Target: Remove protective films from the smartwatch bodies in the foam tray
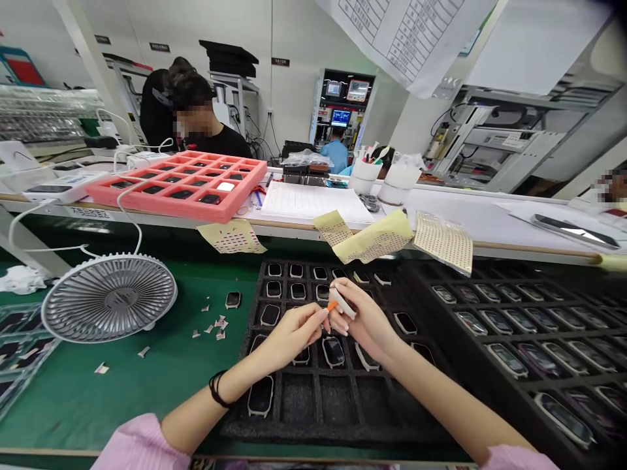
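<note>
My right hand (361, 320) is closed around a pale-framed smartwatch (344, 304), held tilted above a black foam tray (294, 432). My left hand (294, 336) pinches a small orange piece (332, 305) at the watch's near side; its exact kind is too small to tell. Both hands meet over the tray's middle and hide some of its pockets. Several similar watches lie in the pockets, one dark-screened watch (260, 396) at the front left and another watch (334, 352) just below my fingers.
A second foam tray (482, 346) of watches stands at right. On the green mat (196, 385) at left are a grey fan (110, 299), a lone watch (234, 299) and several small scraps (220, 323). The shelf behind bears a red foam tray (230, 207). A person (215, 140) sits beyond.
</note>
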Demonstrator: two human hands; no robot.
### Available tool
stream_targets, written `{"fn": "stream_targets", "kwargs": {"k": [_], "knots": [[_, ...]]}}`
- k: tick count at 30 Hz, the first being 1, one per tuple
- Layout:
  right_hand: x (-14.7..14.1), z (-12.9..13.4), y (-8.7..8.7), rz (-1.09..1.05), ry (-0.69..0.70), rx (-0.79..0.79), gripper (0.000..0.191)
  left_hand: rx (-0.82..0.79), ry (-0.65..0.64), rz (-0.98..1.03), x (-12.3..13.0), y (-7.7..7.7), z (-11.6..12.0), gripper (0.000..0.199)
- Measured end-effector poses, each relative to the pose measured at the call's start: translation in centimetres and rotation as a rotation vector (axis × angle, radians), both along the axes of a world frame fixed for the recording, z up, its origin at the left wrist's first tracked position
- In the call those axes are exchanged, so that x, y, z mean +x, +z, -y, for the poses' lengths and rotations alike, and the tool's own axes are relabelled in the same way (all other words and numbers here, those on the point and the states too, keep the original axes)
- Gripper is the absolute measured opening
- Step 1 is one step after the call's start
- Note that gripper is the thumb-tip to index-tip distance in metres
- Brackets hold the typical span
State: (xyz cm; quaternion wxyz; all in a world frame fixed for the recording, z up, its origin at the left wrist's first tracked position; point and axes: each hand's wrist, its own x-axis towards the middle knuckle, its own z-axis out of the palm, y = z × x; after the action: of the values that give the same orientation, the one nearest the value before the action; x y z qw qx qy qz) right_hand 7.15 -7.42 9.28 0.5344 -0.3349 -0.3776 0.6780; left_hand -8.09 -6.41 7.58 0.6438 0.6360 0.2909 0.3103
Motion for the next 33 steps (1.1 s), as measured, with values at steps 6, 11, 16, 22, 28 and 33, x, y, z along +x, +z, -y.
{"fn": "stream_targets", "kwargs": {"k": [6, 11, 16, 22, 28, 33], "knots": [[-0.5, -0.2, -0.4, -0.017, -0.036, 0.009, 0.022, -0.052, 0.011, 0.018, -0.5, 0.2, 0.2, 0.041], [-0.9, -0.1, -0.8, 0.037, -0.039, 0.067, 0.022, -0.042, 0.012, -0.031, -0.5, 0.2, 0.1, 0.043], [-1.0, -0.2, -1.0, -0.053, -0.009, 0.013, 0.024, -0.062, 0.012, 0.005, -0.6, 0.0, 0.3, 0.044], [-0.9, -0.1, -1.0, 0.003, -0.044, 0.063, 0.023, -0.033, 0.019, -0.031, -0.8, 0.5, 0.4, 0.045], [-1.0, -0.1, -1.2, -0.023, -0.010, 0.022, 0.031, -0.065, 0.003, 0.009, -0.7, 0.4, 0.2, 0.043], [-1.6, 0.0, -0.9, -0.233, 0.077, -0.141, 0.041, -0.114, 0.003, 0.105, -0.1, -0.1, 0.4, 0.044]]}}
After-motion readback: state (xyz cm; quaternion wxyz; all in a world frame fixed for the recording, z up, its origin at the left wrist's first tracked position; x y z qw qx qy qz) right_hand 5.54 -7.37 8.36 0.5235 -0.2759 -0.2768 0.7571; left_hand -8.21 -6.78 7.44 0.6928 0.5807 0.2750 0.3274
